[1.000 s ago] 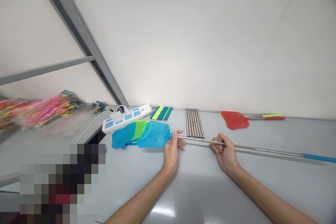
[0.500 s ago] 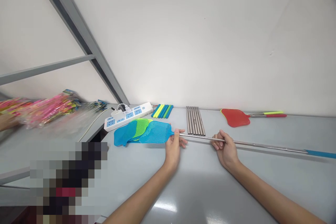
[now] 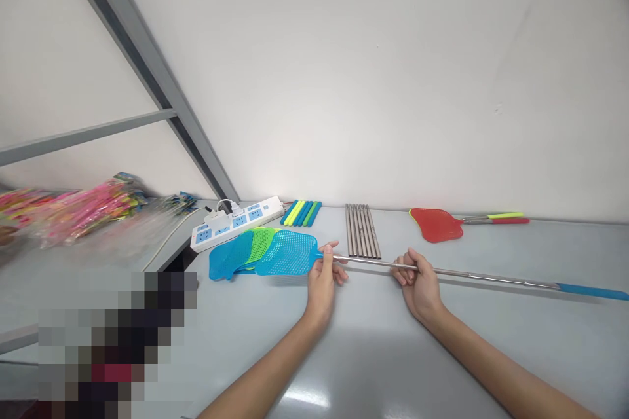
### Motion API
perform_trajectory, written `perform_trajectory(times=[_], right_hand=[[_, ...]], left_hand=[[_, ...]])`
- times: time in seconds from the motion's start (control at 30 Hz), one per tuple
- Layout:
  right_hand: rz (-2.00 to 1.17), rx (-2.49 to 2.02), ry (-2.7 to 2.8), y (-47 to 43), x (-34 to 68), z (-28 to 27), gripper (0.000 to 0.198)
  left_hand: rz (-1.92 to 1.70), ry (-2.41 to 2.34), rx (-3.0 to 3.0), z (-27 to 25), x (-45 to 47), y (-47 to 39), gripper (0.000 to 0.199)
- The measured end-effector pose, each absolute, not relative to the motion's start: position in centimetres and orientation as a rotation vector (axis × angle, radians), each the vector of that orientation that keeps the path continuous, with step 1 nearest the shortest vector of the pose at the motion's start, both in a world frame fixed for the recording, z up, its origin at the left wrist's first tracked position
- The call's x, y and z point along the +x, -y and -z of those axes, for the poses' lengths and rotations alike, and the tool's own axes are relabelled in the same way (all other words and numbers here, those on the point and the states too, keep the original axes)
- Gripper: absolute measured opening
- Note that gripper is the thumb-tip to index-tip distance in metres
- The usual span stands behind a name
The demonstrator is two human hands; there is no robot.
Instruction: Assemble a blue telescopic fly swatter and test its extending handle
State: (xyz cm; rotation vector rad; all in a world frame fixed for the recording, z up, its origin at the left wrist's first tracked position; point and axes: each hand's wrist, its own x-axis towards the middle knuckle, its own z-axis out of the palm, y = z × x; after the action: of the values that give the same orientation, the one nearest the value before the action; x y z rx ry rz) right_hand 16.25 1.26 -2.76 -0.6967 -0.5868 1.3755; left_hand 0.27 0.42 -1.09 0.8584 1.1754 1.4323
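Note:
A fly swatter with a blue perforated head (image 3: 289, 253), a long thin metal telescopic shaft (image 3: 491, 278) and a blue grip (image 3: 592, 291) stretches across the table. My left hand (image 3: 324, 281) is closed on it where the head meets the shaft, thumb on top. Around the middle of the shaft, my right hand (image 3: 417, 281) is closed with curled fingers. Beneath and left of the held head lie loose swatter heads, one blue (image 3: 230, 255) and one green (image 3: 260, 245), overlapping with yellow edges showing.
Behind stand a white power strip (image 3: 238, 224), several coloured grips (image 3: 301, 213) and a row of metal tubes (image 3: 362, 230). Red and yellow swatters (image 3: 436, 225) lie at back right. Bagged pink goods (image 3: 93, 206) cover the left table, with a metal frame post (image 3: 162, 72) beside it.
The view has shifted slightly. Both hands keep their hold on the swatter. Its blue grip sits a little further left, and its end now shows.

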Motion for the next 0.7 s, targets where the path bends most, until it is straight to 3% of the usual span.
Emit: perform_trajectory(times=[0.53,0.7], right_hand=[[-1.387,-0.686,0.592,-1.52,16.39,2.90,0.043],[-1.416,-0.670,0.594,-1.55,16.35,2.76,0.042]], left_hand=[[-1.380,-1.142,0.858,0.95,-0.03,-1.08,0.032],[-1.292,-1.153,1.050,1.02,-0.53,-1.09,0.035]])
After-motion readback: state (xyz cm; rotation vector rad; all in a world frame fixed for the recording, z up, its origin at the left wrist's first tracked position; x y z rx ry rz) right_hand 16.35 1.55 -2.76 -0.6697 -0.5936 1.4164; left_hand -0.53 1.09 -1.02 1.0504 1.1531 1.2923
